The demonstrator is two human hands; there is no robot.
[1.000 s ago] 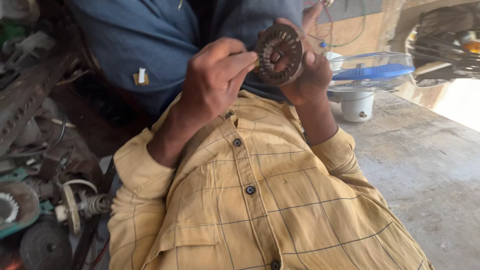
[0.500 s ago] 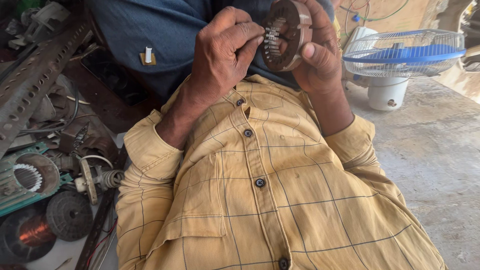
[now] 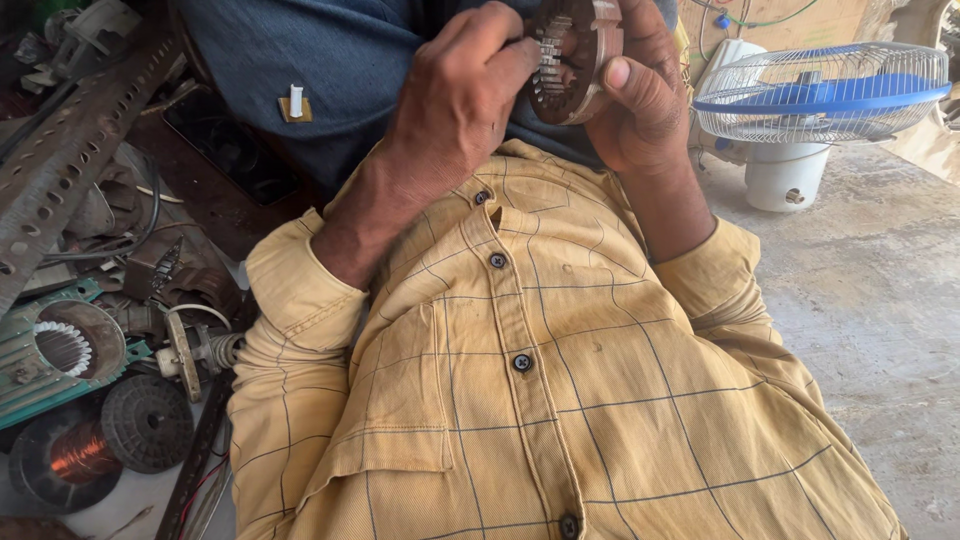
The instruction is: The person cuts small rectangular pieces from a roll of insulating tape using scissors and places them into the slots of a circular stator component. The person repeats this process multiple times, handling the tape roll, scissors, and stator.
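My right hand (image 3: 640,95) is clamped round the stator (image 3: 572,55), a round slotted motor core, thumb pressed on its rim, holding it up close to my chest above the yellow shirt (image 3: 520,380). My left hand (image 3: 455,105) is closed in against its near face, fingertips pinched at the slots; what they pinch I cannot tell, the knuckles hide it. The two hands meet on the core, touching.

To do this well, I judge the right grip should stay firm and the core tilted so the slots face me, while the left works one slot at a time with small pulls (a jerk could nick the fine winding or slip off the toothed edge).

Down at my left lie a copper coil (image 3: 80,455), another stator (image 3: 65,348) and a perforated angle bar (image 3: 70,160); a blue fan (image 3: 820,95) stands on the concrete at my right
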